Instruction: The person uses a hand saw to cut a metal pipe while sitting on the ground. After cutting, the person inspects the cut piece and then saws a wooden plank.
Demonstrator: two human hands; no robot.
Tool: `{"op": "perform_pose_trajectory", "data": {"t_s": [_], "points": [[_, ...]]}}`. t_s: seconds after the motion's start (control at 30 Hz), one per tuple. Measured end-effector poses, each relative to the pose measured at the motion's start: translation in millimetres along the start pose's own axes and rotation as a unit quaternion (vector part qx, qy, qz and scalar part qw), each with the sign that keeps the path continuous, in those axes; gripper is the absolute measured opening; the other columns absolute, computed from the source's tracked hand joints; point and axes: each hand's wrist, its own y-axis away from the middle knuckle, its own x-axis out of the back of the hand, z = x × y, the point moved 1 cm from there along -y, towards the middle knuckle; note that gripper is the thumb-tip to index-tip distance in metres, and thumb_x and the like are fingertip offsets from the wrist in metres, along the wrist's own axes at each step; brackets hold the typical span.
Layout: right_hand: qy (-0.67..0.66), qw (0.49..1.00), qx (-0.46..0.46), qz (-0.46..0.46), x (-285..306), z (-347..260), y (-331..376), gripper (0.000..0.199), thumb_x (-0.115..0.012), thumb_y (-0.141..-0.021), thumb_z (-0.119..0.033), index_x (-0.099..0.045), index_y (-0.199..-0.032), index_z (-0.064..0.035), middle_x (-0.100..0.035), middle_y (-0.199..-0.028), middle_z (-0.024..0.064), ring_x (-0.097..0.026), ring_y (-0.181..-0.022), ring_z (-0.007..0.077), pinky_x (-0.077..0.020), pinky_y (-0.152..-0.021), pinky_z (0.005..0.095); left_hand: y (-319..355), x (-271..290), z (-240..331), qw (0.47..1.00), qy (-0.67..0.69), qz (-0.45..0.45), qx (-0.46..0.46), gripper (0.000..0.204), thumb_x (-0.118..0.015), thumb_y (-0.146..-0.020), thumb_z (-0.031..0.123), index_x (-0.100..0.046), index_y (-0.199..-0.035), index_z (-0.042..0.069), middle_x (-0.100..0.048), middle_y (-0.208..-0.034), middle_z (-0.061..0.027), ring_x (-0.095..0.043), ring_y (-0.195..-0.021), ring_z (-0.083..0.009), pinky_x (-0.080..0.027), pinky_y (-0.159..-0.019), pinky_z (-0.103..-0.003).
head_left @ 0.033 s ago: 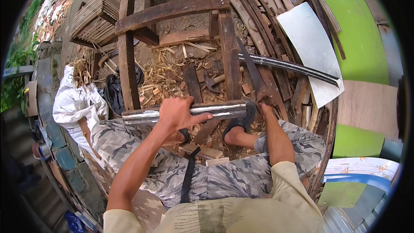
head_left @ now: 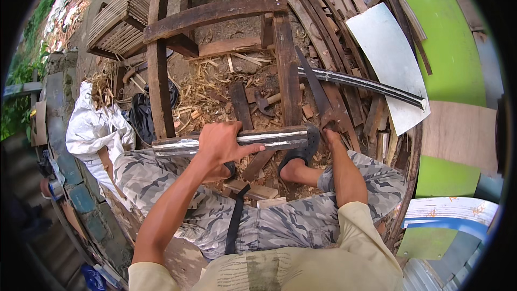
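My left hand [head_left: 219, 143] is wrapped over a short length of dark wood [head_left: 285, 138] streaked with white. The piece lies crosswise in front of my knees, its right end above my dark clog [head_left: 302, 153]. Down at my right side, my right hand [head_left: 332, 137] is closed on the handle of a handsaw [head_left: 315, 87]. The saw's blade points away from me and slightly left, apart from the wood. Part of the handle is hidden by my fingers. A longer strip with similar dark and white streaks [head_left: 371, 85] runs beyond the saw to the right.
Ahead stands a dark wooden frame [head_left: 215, 17] with a crossbar. A claw hammer [head_left: 264, 104] lies among wood shavings [head_left: 207, 89]. Stacked planks [head_left: 344, 37] and a white sheet [head_left: 385, 54] are at right. A white sack [head_left: 97, 124] and a slatted wooden piece [head_left: 116, 24] are at left.
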Motion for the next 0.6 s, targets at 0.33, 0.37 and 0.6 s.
{"op": "perform_pose_trajectory", "data": {"t_s": [0.33, 0.37, 0.6], "points": [[0.002, 0.953, 0.173, 0.249, 7, -11, -7, 0.065, -0.077, -0.084, -0.033, -0.06, -0.131, 0.0081, -0.065, -0.13, 0.026, -0.062, -0.122, 0.038, -0.045, -0.103, 0.0451, -9, 6, 1, 1.0, 0.008, 0.002, -0.013, 0.088, -0.066, -0.065, 0.089, -0.066, -0.072, 0.001, -0.064, -0.057, -0.0169, -0.067, -0.055, -0.0349, -0.053, -0.054, -0.044], [-0.011, 0.951, 0.197, 0.237, 17, -10, -5, 0.064, -0.076, -0.083, -0.033, -0.061, -0.13, 0.0085, -0.066, -0.129, 0.0258, -0.063, -0.12, 0.0371, -0.0456, -0.102, 0.044, -10, 3, 1, 1.0, 0.014, -0.001, -0.019, 0.089, -0.066, -0.065, 0.089, -0.067, -0.073, 0.0, -0.064, -0.058, -0.017, -0.067, -0.055, -0.0349, -0.053, -0.055, -0.044], [-0.013, 0.925, 0.361, 0.119, 81, -136, 159, 0.06, -0.073, -0.081, -0.025, -0.059, -0.127, 0.0102, -0.068, -0.121, 0.0181, -0.065, -0.106, 0.0265, -0.0503, -0.09, 0.0357, -4, 3, -8, 1.0, -0.006, -0.001, -0.014, 0.092, -0.062, -0.068, 0.09, -0.071, -0.08, -0.001, -0.065, -0.06, -0.018, -0.069, -0.06, -0.0362, -0.054, -0.056, -0.045]]}}
